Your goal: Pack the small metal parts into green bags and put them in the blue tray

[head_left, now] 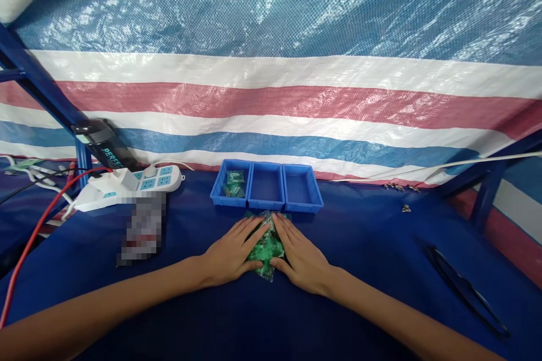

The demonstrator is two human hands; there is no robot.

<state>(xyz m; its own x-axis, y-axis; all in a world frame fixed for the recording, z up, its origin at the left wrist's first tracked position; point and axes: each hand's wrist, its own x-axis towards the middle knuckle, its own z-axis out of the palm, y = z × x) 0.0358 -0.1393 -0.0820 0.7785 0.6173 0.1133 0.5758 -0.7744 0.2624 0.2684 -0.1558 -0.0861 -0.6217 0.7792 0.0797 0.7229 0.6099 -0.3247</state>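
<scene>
Both the left hand and right hand lie flattened, loosely outstretched, on green packets, apparently plastic-wrapped, before three blue bins near the far edge of the table.

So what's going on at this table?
A person has both bare hands on a small pile of shiny green packets: the left hand on its left side, the right hand on its right. The pile lies on the blue table, just in front of three blue bins set in a row. The leftmost bin holds some green pieces.
</scene>
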